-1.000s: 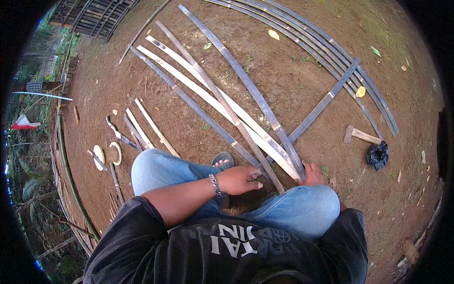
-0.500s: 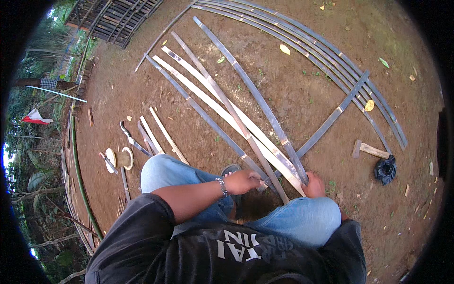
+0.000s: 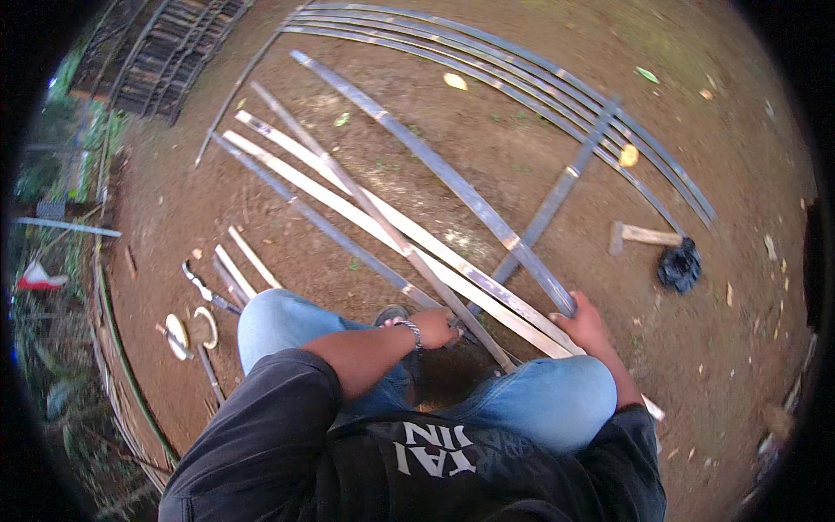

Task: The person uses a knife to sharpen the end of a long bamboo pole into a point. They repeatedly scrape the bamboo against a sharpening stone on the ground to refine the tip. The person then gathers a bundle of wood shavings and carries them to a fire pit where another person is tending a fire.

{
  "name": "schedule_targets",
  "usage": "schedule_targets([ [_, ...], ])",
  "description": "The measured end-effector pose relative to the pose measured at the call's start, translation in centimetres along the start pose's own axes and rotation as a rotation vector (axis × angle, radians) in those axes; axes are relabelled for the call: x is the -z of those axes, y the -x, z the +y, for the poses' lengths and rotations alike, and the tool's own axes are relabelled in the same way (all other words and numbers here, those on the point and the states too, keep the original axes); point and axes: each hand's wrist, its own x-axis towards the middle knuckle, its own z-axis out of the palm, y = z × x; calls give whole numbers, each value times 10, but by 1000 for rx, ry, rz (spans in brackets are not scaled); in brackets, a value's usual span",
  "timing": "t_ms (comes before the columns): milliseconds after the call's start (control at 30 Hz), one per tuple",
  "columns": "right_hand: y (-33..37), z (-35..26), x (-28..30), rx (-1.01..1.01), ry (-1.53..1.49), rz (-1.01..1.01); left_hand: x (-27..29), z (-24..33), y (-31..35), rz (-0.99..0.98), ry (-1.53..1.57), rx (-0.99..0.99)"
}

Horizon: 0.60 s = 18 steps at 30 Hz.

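Note:
My right hand point(image 3: 584, 324) grips the near end of a long dark bamboo strip point(image 3: 435, 170), which slants away to the far left. Closed fingers on my left hand point(image 3: 435, 329) hold something thin and dark, too unclear to name, between my knees. Two pale split bamboo strips point(image 3: 352, 207) run beneath a narrower brownish strip point(image 3: 335, 165) towards my right knee. Another dark strip point(image 3: 335, 228) lies to their left. Under the held strip, a dark bamboo crosspiece point(image 3: 557, 193) reaches to the far right.
Several long, curved bamboo strips point(image 3: 487, 65) lie at the back. On the right, a wooden-handled hatchet point(image 3: 652, 235) rests by a black plastic bundle point(image 3: 679, 265). A curved-handled blade point(image 3: 204, 285) and a pale spool point(image 3: 203, 328) lie left, beyond a bamboo rack point(image 3: 165, 56).
My right hand has moved rightward with the dark strip, away from the pale strips. A pale end now shows past my right forearm. The whole view has turned somewhat.

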Motion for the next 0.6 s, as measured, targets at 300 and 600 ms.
schedule_targets([
  [300,127,176,36,-248,403,165,-7,13,-20,47,376,-88],
  [600,123,231,23,-518,496,324,4,25,-13,-35,201,-102],
])
